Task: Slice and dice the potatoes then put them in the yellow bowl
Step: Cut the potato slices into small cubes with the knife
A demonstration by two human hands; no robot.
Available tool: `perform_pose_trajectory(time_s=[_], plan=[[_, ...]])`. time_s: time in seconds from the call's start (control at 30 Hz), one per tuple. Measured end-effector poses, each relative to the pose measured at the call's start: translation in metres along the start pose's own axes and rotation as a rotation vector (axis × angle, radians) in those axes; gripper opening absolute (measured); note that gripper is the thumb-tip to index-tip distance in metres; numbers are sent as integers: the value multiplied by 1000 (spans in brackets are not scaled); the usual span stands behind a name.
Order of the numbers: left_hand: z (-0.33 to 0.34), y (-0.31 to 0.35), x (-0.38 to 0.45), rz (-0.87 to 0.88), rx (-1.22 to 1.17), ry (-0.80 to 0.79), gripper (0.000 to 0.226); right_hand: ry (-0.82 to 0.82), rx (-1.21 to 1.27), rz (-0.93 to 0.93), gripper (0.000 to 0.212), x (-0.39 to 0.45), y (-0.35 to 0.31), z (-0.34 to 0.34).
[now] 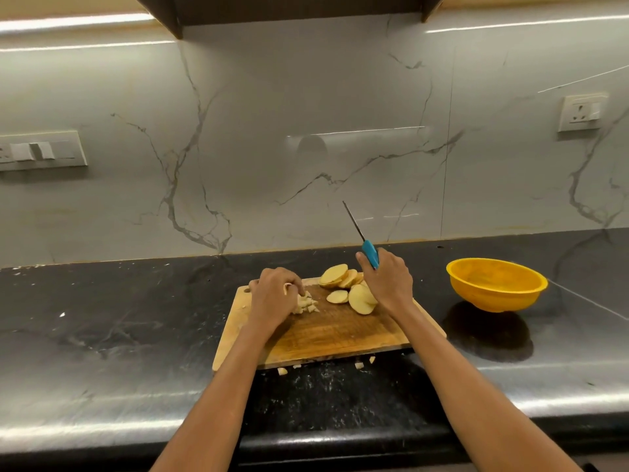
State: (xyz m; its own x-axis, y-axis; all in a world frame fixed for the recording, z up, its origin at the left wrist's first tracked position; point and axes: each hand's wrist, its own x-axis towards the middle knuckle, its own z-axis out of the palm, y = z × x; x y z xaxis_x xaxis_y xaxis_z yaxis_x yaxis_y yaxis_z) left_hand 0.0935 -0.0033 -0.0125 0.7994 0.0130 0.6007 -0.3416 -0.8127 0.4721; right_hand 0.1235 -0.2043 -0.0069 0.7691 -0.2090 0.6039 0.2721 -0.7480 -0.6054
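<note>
1. The dark surface (pixel 102 335) is carrying everything; both forearms are reaching across it from the near edge.
2. The wooden cutting board (pixel 326 335) is lying under both hands, its long axis running left to right.
3. The yellow bowl (pixel 495 284) is sitting well off to the right of the right hand, apparently empty, so the dice are not yet moved.
4. The right hand (pixel 388 284) is gripping the blue-handled knife (pixel 370 253), blade pointing up and away, lifted off the board.
5. The left hand (pixel 275 294) is curling its fingers over the diced potato pile (pixel 306 304), gathering it.
6. The potato slices (pixel 350 287) are lying between the hands, touching the right hand and nearer to it.
7. A few stray dice (pixel 282 370) are lying off the board's near edge, closer to the left forearm.
</note>
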Motion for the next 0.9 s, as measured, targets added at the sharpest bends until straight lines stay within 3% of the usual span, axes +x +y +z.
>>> perform_pose_trajectory(time_s=[0.13, 0.2, 0.33, 0.5, 0.6, 0.7, 0.8, 0.9], plan=[[6, 4, -3, 45, 11, -275, 11, -10, -6, 3, 38, -2, 0, -1], [7, 3, -6, 31, 108, -292, 12, -15, -16, -1, 39, -3, 1, 0], [5, -1, -3, -11, 294, -121, 13, -16, -11, 0, 40, -3, 1, 0], [7, -1, 0, -50, 227, 160, 21, -27, -7, 2, 40, -3, 1, 1], [16, 6, 4, -89, 364, 184, 24, -32, -7, 8, 39, -2, 0, 1], [33, 17, 9, -39, 286, 53, 19, -27, -9, 19, 39, -2, 1, 1], [50, 34, 10, -14, 96, -221, 29, -25, -6, 18, 39, -2, 1, 2], [55, 40, 12, -28, 98, -310, 34, -32, -14, 11, 39, -3, 1, 3]])
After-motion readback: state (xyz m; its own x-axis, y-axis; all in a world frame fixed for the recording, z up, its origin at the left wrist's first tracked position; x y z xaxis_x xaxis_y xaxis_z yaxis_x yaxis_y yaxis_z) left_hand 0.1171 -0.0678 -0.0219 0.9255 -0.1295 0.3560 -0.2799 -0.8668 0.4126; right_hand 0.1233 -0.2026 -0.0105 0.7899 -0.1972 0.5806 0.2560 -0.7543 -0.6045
